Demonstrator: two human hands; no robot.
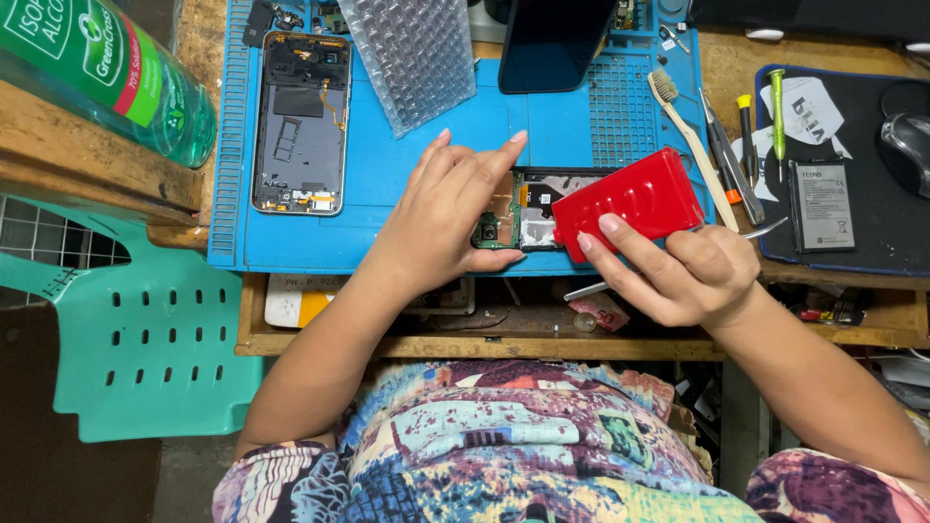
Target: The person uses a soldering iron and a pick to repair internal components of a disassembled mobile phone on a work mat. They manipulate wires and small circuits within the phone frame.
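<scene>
The phone (531, 208) lies opened near the front edge of the blue mat (407, 237), its back off so a green circuit board with a small camera module and silver shielding shows inside a dark frame. Its long axis runs left to right along that edge, the board end pointing left; the right end is hidden under a red case (630, 201).

The left hand (448, 208) grips the phone's left end, thumb below, fingers arched over the top. The right hand (683, 271) pinches the red case's lower left corner between thumb and forefinger, and also holds thin metal tweezers (678, 254) that stick out on both sides of the hand. The case is a glossy rounded rectangle, tilted up to the right.

A second opened phone (301, 123) stands lengthwise at the mat's back left, one bubble-wrap sheet (412, 58) beside it, one dark screen (552, 44) at the back edge. Along the mat's right edge lie one toothbrush (683, 131) and three screwdrivers (744, 136); one battery (821, 206) sits on the black pad (872, 247). One green bottle (107, 73) lies at the worktop's left corner.
</scene>
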